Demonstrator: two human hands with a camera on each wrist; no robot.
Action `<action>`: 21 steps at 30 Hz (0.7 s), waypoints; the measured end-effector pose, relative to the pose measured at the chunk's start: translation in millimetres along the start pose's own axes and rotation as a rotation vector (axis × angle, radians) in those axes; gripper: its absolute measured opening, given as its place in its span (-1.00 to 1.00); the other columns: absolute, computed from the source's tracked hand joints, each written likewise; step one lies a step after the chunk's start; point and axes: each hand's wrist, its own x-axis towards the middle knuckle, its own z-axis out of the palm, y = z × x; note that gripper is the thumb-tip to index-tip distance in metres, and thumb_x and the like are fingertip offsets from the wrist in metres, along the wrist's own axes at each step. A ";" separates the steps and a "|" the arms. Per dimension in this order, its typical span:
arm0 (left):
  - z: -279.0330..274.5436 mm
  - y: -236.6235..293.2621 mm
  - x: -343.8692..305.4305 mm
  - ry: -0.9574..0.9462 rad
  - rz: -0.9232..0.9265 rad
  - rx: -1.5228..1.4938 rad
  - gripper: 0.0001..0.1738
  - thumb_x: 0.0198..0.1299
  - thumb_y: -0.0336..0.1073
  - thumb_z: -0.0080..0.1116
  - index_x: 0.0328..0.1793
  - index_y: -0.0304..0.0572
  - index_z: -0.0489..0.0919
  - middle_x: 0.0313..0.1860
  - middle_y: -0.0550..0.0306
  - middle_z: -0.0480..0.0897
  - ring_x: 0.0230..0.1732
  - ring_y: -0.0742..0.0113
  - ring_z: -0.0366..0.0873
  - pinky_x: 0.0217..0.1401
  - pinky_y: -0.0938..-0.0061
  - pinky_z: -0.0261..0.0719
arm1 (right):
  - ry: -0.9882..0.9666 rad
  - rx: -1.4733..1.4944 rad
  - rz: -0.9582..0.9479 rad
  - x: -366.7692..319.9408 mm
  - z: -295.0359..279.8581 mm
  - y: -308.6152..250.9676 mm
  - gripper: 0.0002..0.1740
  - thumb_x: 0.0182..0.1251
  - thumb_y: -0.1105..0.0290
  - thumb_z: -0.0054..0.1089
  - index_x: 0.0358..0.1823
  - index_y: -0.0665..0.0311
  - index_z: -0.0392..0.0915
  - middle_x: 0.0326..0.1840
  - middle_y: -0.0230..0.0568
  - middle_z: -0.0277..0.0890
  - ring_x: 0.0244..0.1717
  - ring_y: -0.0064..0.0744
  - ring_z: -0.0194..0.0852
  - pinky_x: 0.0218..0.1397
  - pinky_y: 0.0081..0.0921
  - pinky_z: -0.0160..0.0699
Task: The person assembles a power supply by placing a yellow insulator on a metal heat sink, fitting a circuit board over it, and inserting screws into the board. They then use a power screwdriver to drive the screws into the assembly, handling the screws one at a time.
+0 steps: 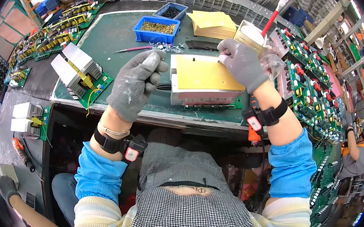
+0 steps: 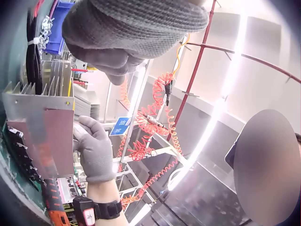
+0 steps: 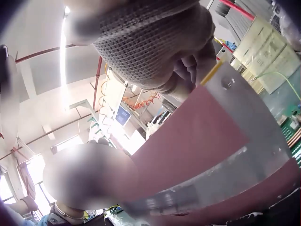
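A yellow sheet (image 1: pixel 204 73) lies on top of a finned metal heatsink block (image 1: pixel 181 96) on a green board at the bench's front. Gloved in grey, my right hand (image 1: pixel 243 64) pinches a small dark piece, apparently a screw, at the sheet's far right edge; the piece is mostly hidden by the fingertips. Another small dark screw (image 1: pixel 193 59) stands upright near the far edge. My left hand (image 1: pixel 136 84), also gloved, is raised left of the block with fingers curled; no object shows in it. The right wrist view shows the block's pink side (image 3: pixel 197 136) below my right hand (image 3: pixel 150 42).
Behind the block are blue bins (image 1: pixel 155 31) of small parts, a pink-handled tool (image 1: pixel 134 49) and stacked yellow sheets (image 1: pixel 213 23). A heatsink board (image 1: pixel 77 73) stands left. Populated circuit boards (image 1: pixel 310 91) line the right. Another person's gloved hand (image 1: pixel 7 187) is lower left.
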 end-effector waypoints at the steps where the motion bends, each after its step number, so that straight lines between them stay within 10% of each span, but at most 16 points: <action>1: 0.4 0.2 -0.9 -0.001 0.002 -0.012 -0.67 0.53 -0.24 0.13 0.27 -0.29 0.55 -0.15 0.17 0.68 -0.42 0.69 0.46 -0.50 0.84 0.41 | 0.000 -0.048 0.004 0.7 1.4 -0.6 -0.82 0.33 0.44 0.23 -0.06 0.24 0.59 -0.29 -0.07 0.70 -0.28 -0.12 0.72 -0.18 -0.30 0.64; 21: 1.1 1.6 -1.9 0.021 -0.056 -0.065 -0.70 0.55 -0.22 0.10 0.24 -0.24 0.52 -0.07 0.14 0.70 -0.42 0.70 0.47 -0.53 0.85 0.41 | -0.232 -0.456 -0.095 14.4 -6.1 -39.9 -0.89 0.35 0.48 0.15 -0.12 0.25 0.54 -0.29 0.09 0.66 -0.18 0.18 0.68 -0.12 -0.03 0.61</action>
